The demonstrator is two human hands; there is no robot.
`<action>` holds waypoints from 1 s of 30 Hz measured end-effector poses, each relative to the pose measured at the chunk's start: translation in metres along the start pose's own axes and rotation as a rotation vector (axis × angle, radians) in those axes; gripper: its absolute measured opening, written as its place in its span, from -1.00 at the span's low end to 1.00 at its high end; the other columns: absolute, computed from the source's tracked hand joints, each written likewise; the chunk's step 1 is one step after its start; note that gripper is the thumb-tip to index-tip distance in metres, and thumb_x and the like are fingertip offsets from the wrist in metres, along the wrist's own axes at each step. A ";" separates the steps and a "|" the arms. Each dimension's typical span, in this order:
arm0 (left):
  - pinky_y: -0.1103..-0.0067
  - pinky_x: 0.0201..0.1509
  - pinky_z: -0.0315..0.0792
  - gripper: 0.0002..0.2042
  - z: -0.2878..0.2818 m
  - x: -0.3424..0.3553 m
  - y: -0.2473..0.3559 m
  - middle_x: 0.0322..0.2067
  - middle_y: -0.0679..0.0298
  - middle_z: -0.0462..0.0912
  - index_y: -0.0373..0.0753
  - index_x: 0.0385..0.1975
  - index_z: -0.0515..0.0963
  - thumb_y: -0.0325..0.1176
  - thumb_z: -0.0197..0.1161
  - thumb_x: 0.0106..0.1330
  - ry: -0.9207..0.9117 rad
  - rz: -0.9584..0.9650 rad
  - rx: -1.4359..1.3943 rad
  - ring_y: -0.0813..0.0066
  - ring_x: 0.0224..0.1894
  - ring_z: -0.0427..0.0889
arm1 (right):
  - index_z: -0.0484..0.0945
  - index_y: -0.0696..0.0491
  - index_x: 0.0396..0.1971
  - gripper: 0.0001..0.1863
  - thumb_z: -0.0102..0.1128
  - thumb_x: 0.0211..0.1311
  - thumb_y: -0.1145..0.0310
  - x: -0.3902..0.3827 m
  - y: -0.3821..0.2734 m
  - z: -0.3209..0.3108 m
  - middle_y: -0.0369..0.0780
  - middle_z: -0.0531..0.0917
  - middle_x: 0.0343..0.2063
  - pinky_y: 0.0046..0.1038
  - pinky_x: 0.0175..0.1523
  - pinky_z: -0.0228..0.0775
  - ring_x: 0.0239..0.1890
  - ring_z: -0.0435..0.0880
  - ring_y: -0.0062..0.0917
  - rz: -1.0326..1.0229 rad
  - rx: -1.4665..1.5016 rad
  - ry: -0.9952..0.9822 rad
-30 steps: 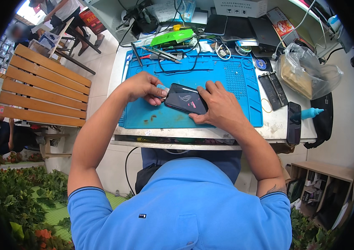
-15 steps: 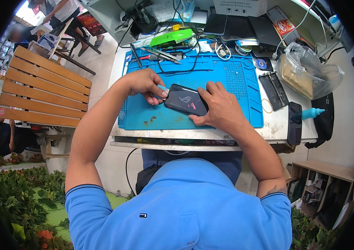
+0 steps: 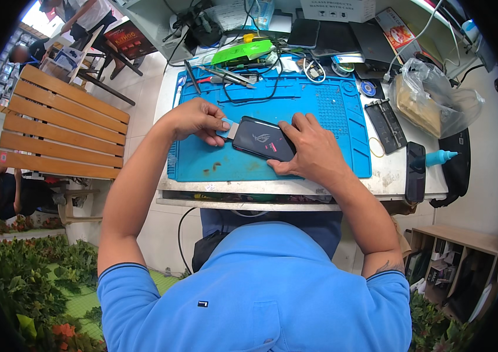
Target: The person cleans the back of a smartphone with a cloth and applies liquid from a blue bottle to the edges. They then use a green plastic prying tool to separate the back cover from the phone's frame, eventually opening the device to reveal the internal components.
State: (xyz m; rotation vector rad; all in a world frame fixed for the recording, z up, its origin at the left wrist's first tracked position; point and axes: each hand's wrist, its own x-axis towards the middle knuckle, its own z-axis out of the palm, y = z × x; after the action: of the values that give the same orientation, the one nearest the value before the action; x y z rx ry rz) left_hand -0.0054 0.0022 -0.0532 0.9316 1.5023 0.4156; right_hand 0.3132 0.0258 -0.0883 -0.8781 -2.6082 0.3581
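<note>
My left hand (image 3: 201, 122) pinches a small light-blue tool with a flat pale blade (image 3: 231, 131) at the left end of a dark phone (image 3: 259, 139); whether the blade is inside the seam is too small to tell. The phone lies face down on the blue silicone mat (image 3: 196, 161), its back marked with a pale logo. My right hand (image 3: 313, 146) grips the phone's right end, thumb at the near edge and fingers along the far edge.
Behind are tweezers (image 3: 234, 77), cables and a green item (image 3: 240, 51). At right are a bagged tan bundle (image 3: 416, 105), a black tray (image 3: 385, 126), another phone (image 3: 414, 173) and a teal bottle (image 3: 439, 157). Other people (image 3: 84, 17) are beside a slatted wooden bench (image 3: 61, 126).
My left hand with the tool has moved slightly left, so more of the pale blade shows. The phone and my right hand have shifted very slightly.
</note>
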 end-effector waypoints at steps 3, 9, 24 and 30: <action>0.70 -0.34 0.70 -0.76 -0.001 0.004 -0.001 -0.34 0.22 0.79 -0.37 -0.19 0.70 -0.35 0.53 0.31 0.004 0.019 0.040 0.49 -0.37 0.84 | 0.65 0.21 0.08 -0.14 0.63 -0.15 -0.12 -0.001 0.000 0.001 -0.11 0.59 -0.08 -0.26 -0.08 0.67 0.02 0.59 -0.25 -0.012 0.002 0.002; 0.70 -0.34 0.69 -0.76 0.002 0.005 -0.004 -0.35 0.22 0.79 -0.38 -0.19 0.71 -0.36 0.55 0.28 0.014 0.029 0.030 0.49 -0.39 0.83 | 0.64 0.23 0.07 -0.14 0.63 -0.15 -0.11 -0.003 -0.002 0.000 -0.10 0.59 -0.08 -0.26 -0.08 0.67 0.02 0.59 -0.25 0.003 -0.004 -0.026; 0.66 -0.41 0.68 -0.64 0.012 -0.008 -0.003 -0.45 0.21 0.76 -0.40 -0.15 0.70 -0.27 0.62 0.21 0.075 0.042 0.157 0.49 -0.50 0.79 | 0.65 0.21 0.05 -0.20 0.55 -0.05 -0.14 -0.007 -0.009 -0.005 -0.12 0.60 -0.10 -0.28 -0.13 0.69 0.01 0.62 -0.28 0.002 -0.060 -0.049; 0.62 -0.56 0.52 -0.62 0.023 -0.023 0.007 -0.60 0.25 0.68 -0.31 -0.32 0.69 -0.08 0.61 0.22 0.275 0.185 0.411 0.54 -0.64 0.66 | 0.63 0.17 0.14 -0.20 0.46 0.07 -0.18 -0.019 -0.008 -0.006 -0.13 0.62 -0.07 -0.21 0.11 0.45 0.00 0.61 -0.28 -0.007 -0.111 -0.062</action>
State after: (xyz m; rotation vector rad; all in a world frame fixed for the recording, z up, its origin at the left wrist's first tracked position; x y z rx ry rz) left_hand 0.0169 -0.0167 -0.0372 1.3883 1.7974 0.3858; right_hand 0.3256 0.0087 -0.0854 -0.9072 -2.7099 0.2447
